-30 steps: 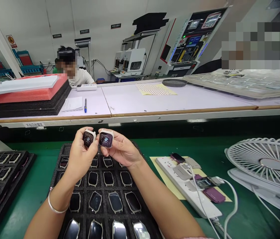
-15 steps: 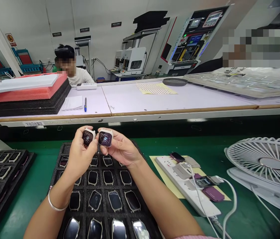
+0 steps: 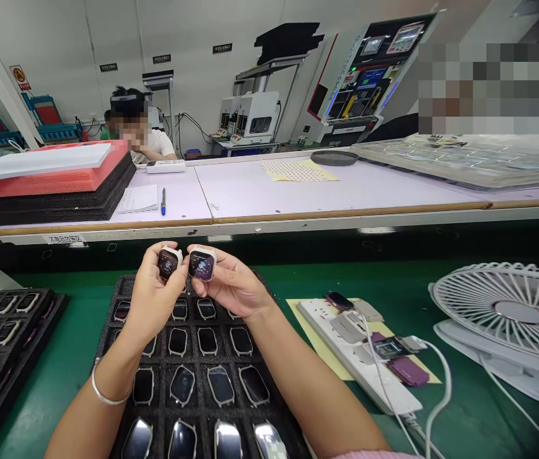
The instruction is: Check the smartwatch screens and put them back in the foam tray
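Observation:
Two strapless smartwatches with lit screens are held up side by side above the foam tray. My left hand is closed on one smartwatch, thumb along its lower right edge. The other smartwatch sits between the thumb and fingers of my right hand. Both screens face me and show a small blue-white graphic on dark. Below lies the black foam tray, its pockets holding several more watch bodies with dark or reflecting screens. My forearms cover parts of the tray.
Another foam tray of watches lies at the left. On the right are a power strip with chargers and cables, and a white fan. A raised shelf runs across the front, bearing stacked foam sheets. A person sits beyond it.
Both hands keep hold of their smartwatches, nearly unmoved. The right watch's screen graphic looks brighter. The seated person beyond the shelf has shifted, with a hand raised near the face.

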`<state>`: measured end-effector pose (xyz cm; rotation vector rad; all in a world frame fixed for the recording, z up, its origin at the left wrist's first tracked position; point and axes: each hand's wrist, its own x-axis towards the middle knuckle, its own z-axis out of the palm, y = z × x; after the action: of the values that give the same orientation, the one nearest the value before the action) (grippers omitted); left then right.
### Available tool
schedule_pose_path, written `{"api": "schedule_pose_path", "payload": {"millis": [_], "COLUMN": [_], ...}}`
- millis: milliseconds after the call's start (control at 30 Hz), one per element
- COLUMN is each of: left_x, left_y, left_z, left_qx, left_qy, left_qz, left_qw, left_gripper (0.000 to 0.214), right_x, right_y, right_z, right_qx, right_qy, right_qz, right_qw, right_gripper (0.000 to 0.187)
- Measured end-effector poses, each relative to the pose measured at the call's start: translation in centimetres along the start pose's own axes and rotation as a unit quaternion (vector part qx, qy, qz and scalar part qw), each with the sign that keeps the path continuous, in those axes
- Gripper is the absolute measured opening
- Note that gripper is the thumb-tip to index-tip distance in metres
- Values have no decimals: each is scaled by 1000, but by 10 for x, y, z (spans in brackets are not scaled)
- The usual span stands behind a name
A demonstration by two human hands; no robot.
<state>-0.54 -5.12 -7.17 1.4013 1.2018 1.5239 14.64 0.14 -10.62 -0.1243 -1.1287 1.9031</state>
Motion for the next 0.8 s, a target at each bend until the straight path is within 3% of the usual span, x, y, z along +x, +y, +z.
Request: {"api": "schedule_pose_path", "payload": {"millis": [267,567,800], "left_x": [15,15,16], "left_y": [-17,-19,-12], "left_z": [-3,-2,-3], "left_qx": [-32,-32,-132], "left_qy": [20,37,2], "left_qz": [-54,-34,-135], "left_qw": [998,998,982], "left_gripper": [42,44,69], "right_x": [3,4,4], "right_y": [-3,0,-8], "right_z": [-3,-4,-4], "right_qx": [7,5,-1], "right_qy": [49,50,97], "right_qz": [16,16,32], "right_qw": [999,999,995], "right_gripper": [41,34,29]}}
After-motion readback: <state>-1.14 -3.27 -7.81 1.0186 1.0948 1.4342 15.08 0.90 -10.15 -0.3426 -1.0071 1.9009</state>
